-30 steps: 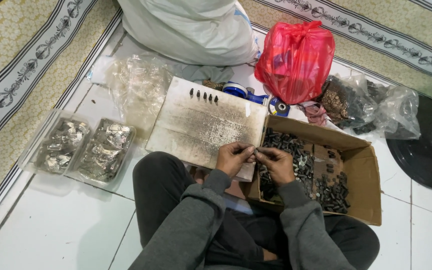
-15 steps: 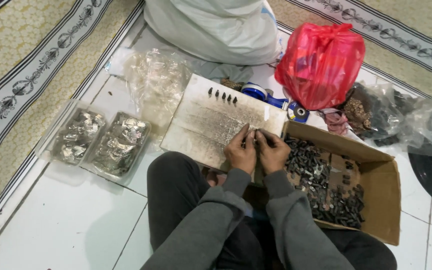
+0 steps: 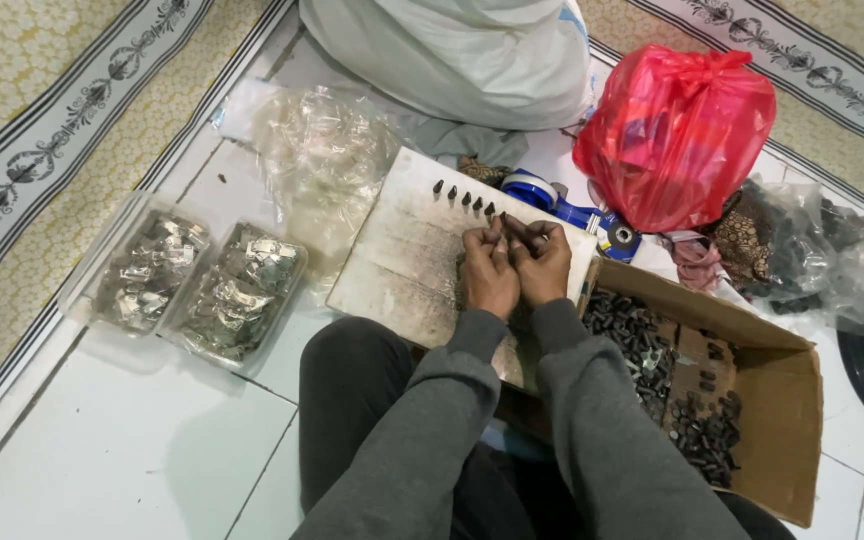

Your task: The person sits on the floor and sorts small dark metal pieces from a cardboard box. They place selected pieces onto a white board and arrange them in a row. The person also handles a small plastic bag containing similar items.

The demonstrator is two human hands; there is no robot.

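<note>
On a white tiled floor [image 3: 132, 450] edged by patterned carpet, a worn white board [image 3: 412, 260] is laid, where five small dark pointed pieces [image 3: 464, 198] are lined up and a sixth [image 3: 518, 230] is pinched in the closed grips of left hand [image 3: 489, 272] and right hand [image 3: 542, 268], beside two clear trays [image 3: 197, 285].

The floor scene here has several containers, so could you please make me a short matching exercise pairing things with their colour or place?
Things:
1. knotted plastic bag
2. cardboard box
3. two clear trays
4. row of small dark pieces

Descriptions:
A. holds a heap of small dark parts
B. red
C. stands on the worn white board
D. filled with silvery pieces

Pairs: 1-B, 2-A, 3-D, 4-C
</note>
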